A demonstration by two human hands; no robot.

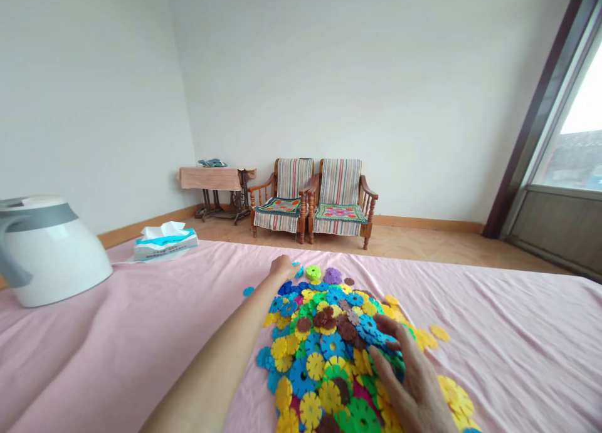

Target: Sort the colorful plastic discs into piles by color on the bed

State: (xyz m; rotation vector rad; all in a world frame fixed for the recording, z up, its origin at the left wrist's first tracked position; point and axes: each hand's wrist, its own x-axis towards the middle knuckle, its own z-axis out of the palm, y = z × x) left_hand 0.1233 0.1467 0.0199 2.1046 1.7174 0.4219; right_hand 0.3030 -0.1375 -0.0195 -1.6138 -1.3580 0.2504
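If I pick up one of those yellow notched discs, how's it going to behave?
The yellow notched disc looks like thin plastic, so it's probably light and fairly stiff. Lying flat on the pink cloth, it will likely slide rather than roll when pushed. Its edge slots might catch on neighbouring discs.

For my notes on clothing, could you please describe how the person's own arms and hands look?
The left hand and right hand are gloveless, with no rings visible. The left forearm is bare, with no sleeve, watch or bracelet in view; the right forearm is out of view.
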